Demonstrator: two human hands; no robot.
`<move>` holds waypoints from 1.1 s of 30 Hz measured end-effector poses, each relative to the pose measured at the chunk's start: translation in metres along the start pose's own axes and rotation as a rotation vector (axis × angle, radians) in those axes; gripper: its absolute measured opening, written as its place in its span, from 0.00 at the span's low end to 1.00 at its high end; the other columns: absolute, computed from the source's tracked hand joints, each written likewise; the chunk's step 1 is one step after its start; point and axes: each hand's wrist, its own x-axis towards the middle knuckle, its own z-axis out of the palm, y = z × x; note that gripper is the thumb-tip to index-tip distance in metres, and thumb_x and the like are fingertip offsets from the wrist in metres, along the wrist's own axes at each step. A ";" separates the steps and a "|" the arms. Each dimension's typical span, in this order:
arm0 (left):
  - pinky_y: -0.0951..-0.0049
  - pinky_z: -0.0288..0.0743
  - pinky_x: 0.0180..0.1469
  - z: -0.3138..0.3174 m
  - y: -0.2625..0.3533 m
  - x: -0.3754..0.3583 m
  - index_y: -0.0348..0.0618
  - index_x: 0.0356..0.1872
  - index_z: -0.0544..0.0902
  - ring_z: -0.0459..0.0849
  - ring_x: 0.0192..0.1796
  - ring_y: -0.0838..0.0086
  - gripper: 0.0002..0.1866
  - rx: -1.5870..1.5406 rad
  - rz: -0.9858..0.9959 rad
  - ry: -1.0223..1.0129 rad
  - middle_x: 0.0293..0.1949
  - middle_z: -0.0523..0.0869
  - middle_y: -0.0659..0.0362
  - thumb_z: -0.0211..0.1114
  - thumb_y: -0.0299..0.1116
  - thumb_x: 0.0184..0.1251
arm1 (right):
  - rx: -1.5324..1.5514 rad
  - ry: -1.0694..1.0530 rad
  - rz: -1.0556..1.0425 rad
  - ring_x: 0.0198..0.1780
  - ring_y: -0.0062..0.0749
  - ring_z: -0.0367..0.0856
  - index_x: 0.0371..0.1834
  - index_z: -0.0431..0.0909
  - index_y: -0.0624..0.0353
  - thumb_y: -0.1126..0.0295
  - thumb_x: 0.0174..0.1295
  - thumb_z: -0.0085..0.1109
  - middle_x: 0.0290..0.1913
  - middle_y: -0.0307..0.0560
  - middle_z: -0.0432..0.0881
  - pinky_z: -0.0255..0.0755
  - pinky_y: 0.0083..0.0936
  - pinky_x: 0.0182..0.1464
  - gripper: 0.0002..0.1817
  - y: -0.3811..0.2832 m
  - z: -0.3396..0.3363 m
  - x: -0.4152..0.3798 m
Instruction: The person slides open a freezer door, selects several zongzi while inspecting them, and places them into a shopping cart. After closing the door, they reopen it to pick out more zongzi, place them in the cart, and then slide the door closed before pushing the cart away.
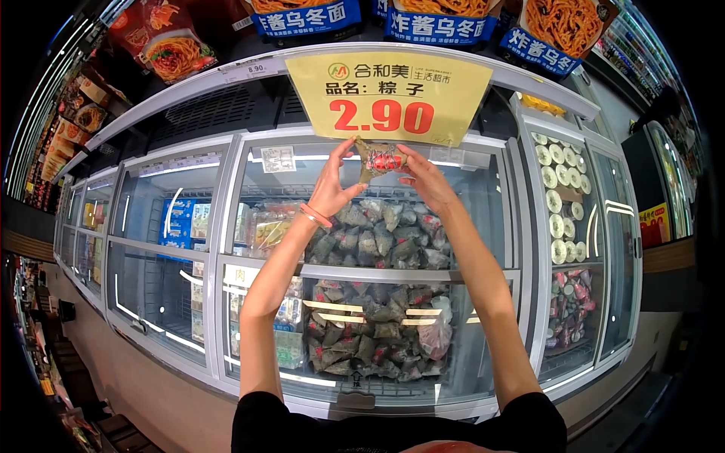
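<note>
A wrapped zongzi (381, 158) with a red label is held up between my two hands, just below the yellow price sign (389, 94). My left hand (332, 183) grips its left end, thumb below and fingers above, with a pink band around the wrist. At its right end, the fingers of my right hand (429, 183) close on the wrapper. Beneath my arms, many more zongzi (370, 332) in plastic wrap fill the glass-topped freezer (226, 302).
Packs of noodles (445, 23) stand on the shelf above the sign. To the right, another freezer section holds round white packages (559, 196). Blue boxes (177, 223) lie in the section at left. A bag (436, 328) rests among the lower zongzi.
</note>
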 end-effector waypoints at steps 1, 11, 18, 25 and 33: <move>0.61 0.66 0.63 0.000 0.000 0.000 0.46 0.71 0.56 0.71 0.65 0.61 0.49 0.003 -0.001 0.002 0.70 0.62 0.55 0.75 0.27 0.47 | -0.001 -0.005 -0.002 0.51 0.17 0.72 0.67 0.69 0.47 0.58 0.69 0.54 0.54 0.30 0.77 0.65 0.21 0.51 0.23 0.001 -0.001 0.001; 0.62 0.69 0.62 0.002 -0.002 0.000 0.45 0.70 0.57 0.72 0.64 0.61 0.48 0.040 0.000 0.017 0.68 0.64 0.54 0.75 0.24 0.46 | -0.004 0.002 -0.004 0.51 0.18 0.73 0.67 0.69 0.47 0.58 0.69 0.54 0.55 0.31 0.78 0.66 0.21 0.52 0.24 0.000 0.001 0.002; 0.59 0.67 0.63 0.008 -0.004 0.002 0.45 0.70 0.56 0.72 0.62 0.60 0.49 -0.035 -0.069 0.004 0.67 0.66 0.51 0.75 0.25 0.46 | 0.001 0.076 0.028 0.48 0.20 0.76 0.64 0.71 0.50 0.56 0.69 0.54 0.52 0.34 0.79 0.67 0.21 0.48 0.23 0.005 -0.002 0.005; 0.60 0.65 0.64 0.012 -0.010 0.001 0.44 0.69 0.56 0.70 0.63 0.62 0.49 -0.095 -0.114 -0.010 0.67 0.65 0.53 0.77 0.29 0.45 | -0.014 0.157 0.117 0.40 0.20 0.78 0.57 0.76 0.53 0.54 0.68 0.55 0.47 0.33 0.81 0.69 0.18 0.37 0.20 0.005 -0.007 0.007; 0.59 0.65 0.64 0.012 -0.010 -0.001 0.44 0.69 0.56 0.69 0.64 0.62 0.50 -0.088 -0.134 -0.024 0.67 0.65 0.54 0.77 0.30 0.45 | -0.024 0.175 0.135 0.36 0.18 0.79 0.55 0.77 0.54 0.54 0.68 0.55 0.46 0.33 0.81 0.69 0.15 0.30 0.20 0.004 -0.005 0.004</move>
